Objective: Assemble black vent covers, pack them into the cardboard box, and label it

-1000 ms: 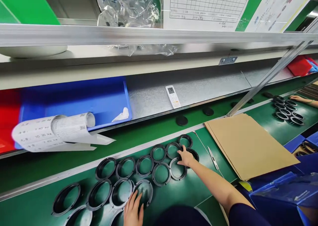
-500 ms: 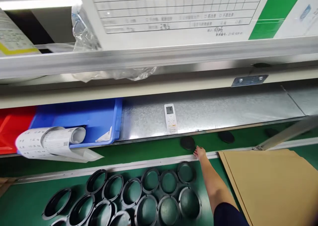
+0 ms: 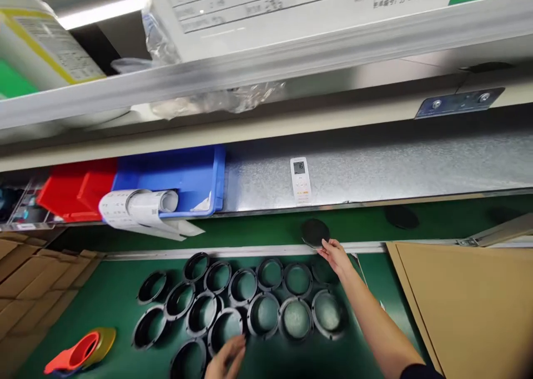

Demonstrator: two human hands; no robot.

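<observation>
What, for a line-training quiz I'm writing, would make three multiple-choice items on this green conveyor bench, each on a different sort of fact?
1. Where is the white remote control?
A) Inside a tray
B) Against the galvanized metal panel
C) Among the rings on the belt

2. What colour is the plastic tray beside the red plastic bin?
A) Green
B) Yellow
C) Blue

3. How is the right hand placed?
A) Open and empty, beside a flat black round disc
B) Clenched around a ring
C) Holding the remote

Answers:
1: B, the remote shows on the metal, right of the tray.
2: C, the tray is plainly blue.
3: A, its fingers are extended at the disc, with nothing held.
</observation>
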